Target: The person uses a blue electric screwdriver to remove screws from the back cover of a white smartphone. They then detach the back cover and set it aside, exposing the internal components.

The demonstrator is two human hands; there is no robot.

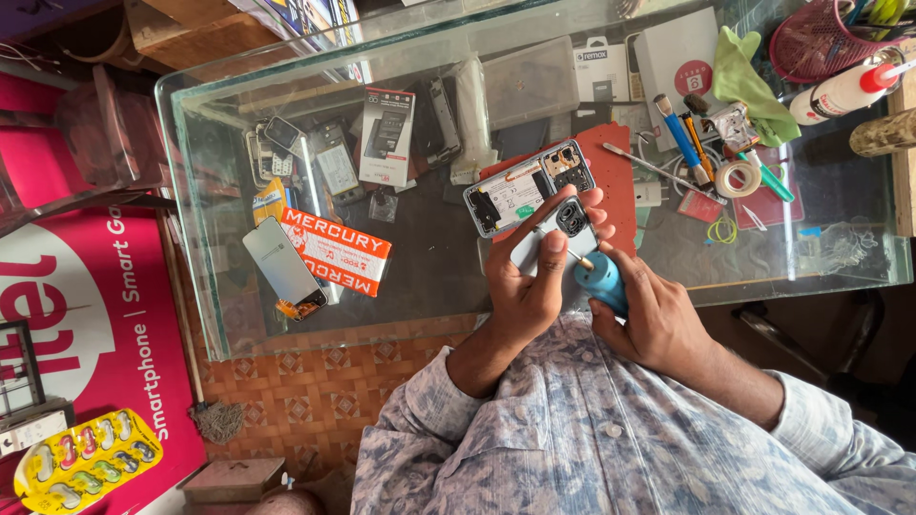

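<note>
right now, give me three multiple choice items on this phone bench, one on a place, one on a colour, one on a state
1. Where does the roll of tape lie?
A. on the glass table, right of the opened phone
B. on the floor tiles
C. in the pink basket

2. What colour is the handle of the screwdriver in the right hand?
A. red
B. light blue
C. black

3. How is the phone in the left hand?
A. sealed in a box
B. screen lit
C. back cover off, insides showing

Answers: 1 A, it sits on the glass by the tools; 2 B, the blue handle shows in the fist; 3 C, board and parts are bare.
</note>
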